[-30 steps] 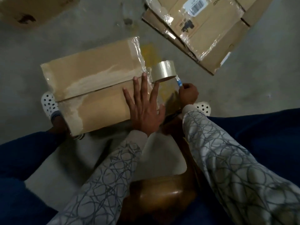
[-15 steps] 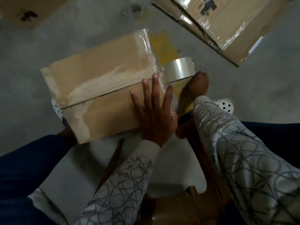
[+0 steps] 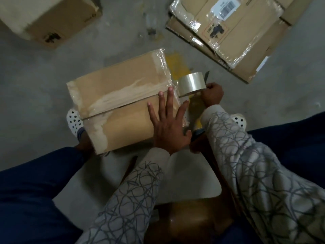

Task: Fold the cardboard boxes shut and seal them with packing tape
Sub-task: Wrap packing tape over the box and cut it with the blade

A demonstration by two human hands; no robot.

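The closed cardboard box [image 3: 121, 101] lies on the floor at the frame's centre. The left hand [image 3: 168, 125] lies flat with fingers spread on the box's right end. Just right of it, the right hand [image 3: 212, 95] is closed around the tape roll [image 3: 192, 84], a dark blade [image 3: 206, 75] sticking up beside it.

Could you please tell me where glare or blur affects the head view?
Head view: dim overall; glare on the clear packing tape roll and on the film-wrapped flattened cardboard; the brown cardboard box top left is blurred; wide-angle bending shows toward the edges.
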